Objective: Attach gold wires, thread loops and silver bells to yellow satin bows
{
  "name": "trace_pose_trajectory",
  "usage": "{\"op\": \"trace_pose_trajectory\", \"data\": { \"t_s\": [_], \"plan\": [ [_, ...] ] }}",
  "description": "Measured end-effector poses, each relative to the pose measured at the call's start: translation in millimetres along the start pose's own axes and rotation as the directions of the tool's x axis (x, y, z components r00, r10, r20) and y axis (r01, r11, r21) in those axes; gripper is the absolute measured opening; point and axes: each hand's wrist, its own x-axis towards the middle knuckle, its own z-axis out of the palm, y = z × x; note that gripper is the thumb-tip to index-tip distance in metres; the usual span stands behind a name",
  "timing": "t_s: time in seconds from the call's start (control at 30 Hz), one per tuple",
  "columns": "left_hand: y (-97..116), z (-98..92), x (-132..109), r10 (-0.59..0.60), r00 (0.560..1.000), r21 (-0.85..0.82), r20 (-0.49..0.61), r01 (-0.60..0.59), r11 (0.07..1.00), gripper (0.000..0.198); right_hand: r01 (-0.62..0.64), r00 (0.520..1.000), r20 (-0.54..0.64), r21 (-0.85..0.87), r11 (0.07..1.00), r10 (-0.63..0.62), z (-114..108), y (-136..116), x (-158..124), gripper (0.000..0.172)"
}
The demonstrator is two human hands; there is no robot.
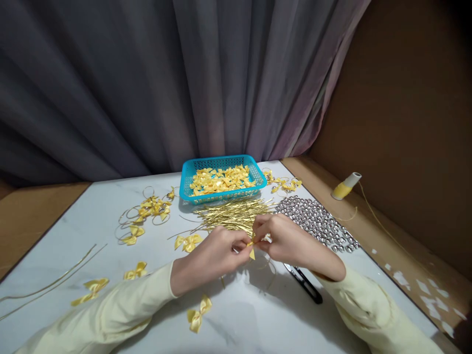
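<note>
Over the middle of the table my left hand (229,247) and my right hand (279,238) meet, fingertips pinched close together. Between them is a small yellow ribbon bow (252,253), mostly hidden by the fingers. Thin gold wire seems to loop below it. Just beyond the hands lies a pile of gold wire ties (232,212). A loose yellow bow (188,242) rests beside my left wrist, and another bow (199,313) lies nearer to me. Close to my right forearm is a black-handled cutter (306,285).
A blue basket (186,182) of yellow bows stands at the back. Silver beads (313,221) are spread to the right. Finished-looking looped bows (151,209) lie left. Beyond the table's right edge stand a yellow thread spool (344,187) and white scraps (429,300). A curtain (147,88) hangs behind.
</note>
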Motion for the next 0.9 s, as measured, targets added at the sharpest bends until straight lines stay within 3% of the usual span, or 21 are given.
{"op": "trace_pose_trajectory", "data": {
  "t_s": [0.2,0.37,0.53,0.67,0.9],
  "plan": [
    [0,-4.1,0,-0.023,1.0,-0.076,0.002,0.023,0.997,0.02,-0.024,1.0,-0.011,-0.008,1.0,0.024,-6,2,-4,0.01],
    [-2,-5.3,0,-0.057,0.998,-0.136,0.024,0.06,0.989,0.019,-0.105,0.994,-0.027,0.026,0.994,0.105,-12,5,-5,0.027],
    [-2,-7.6,0,-0.124,0.989,-0.238,0.081,0.14,0.961,0.019,-0.115,0.985,0.148,0.195,0.974,0.087,-16,8,2,0.016],
    [-3,-9.4,-1,-0.114,0.984,-0.326,0.137,0.154,0.933,0.019,-0.192,0.958,0.271,0.349,0.917,0.097,-19,11,6,0.009],
    [-3,-12.0,-1,-0.116,0.98,-0.32,0.162,0.164,0.933,0.018,-0.345,0.91,0.394,0.558,0.755,0.125,-19,13,5,0.021]
  ]
}}
